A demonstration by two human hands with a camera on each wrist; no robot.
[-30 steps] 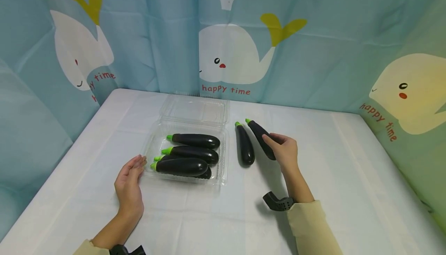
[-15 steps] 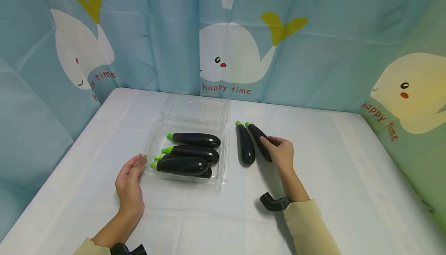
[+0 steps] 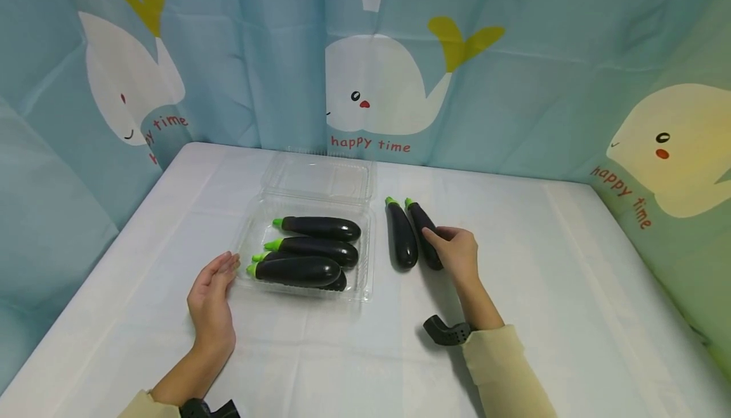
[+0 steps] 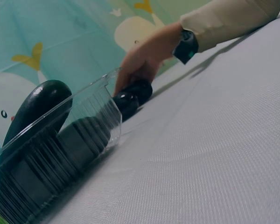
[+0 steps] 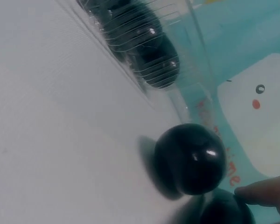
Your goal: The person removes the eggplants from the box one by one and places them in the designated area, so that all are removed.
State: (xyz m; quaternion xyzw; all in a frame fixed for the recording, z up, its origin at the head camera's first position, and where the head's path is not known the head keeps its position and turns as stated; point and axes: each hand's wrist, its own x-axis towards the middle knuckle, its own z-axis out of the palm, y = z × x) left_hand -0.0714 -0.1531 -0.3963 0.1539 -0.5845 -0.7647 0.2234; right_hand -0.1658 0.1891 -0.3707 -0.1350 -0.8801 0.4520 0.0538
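Note:
My right hand [image 3: 459, 253] pinches a dark eggplant [image 3: 420, 221] with a green stem between thumb and fingers. The eggplant lies at the table surface, stem pointing away. Close on its left, roughly parallel, rests a second eggplant [image 3: 403, 240]. In the right wrist view, their round ends, the held eggplant [image 5: 226, 210] and the other eggplant [image 5: 189, 158], appear to touch. A clear plastic box [image 3: 368, 288] holds several eggplants [image 3: 299, 272], some stacked, stems to the left. At the box's front left corner my left hand [image 3: 211, 307] rests with extended fingers, touching or nearly touching its wall.
The box's clear lid [image 3: 320, 177] is folded back, flat toward the rear. All stands on a white-covered table [image 3: 571, 316]. A blue curtain [image 3: 531, 107] with whale prints rises along the table's back and sides.
My right hand has moved left and slightly toward me, bringing its eggplant down alongside the other loose one. My left hand and the box have stayed put.

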